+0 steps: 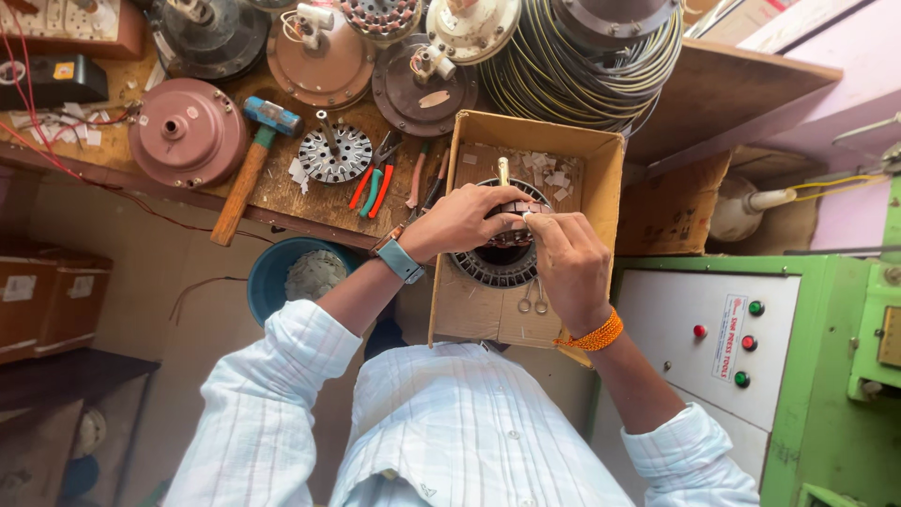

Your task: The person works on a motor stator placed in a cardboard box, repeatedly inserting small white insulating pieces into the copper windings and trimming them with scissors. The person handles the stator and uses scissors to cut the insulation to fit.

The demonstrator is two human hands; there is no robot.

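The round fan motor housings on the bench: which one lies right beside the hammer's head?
The pinkish-brown domed housing at the bench's left end, just left of the blue hammer head. The other brown housings sit farther back, near the wire coil.

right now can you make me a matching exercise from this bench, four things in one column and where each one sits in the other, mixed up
Things:
1. stator ring
2. hammer
3. small scissors
4. blue tub

Places:
A. on the wooden bench, beside a brown motor cover
B. under the bench edge, by the left forearm
C. inside the cardboard box, under both hands
D. on the box floor, just below the right hand

Pairs: 1-C, 2-A, 3-D, 4-B

The left hand and right hand meet over the stator ring in the cardboard box.
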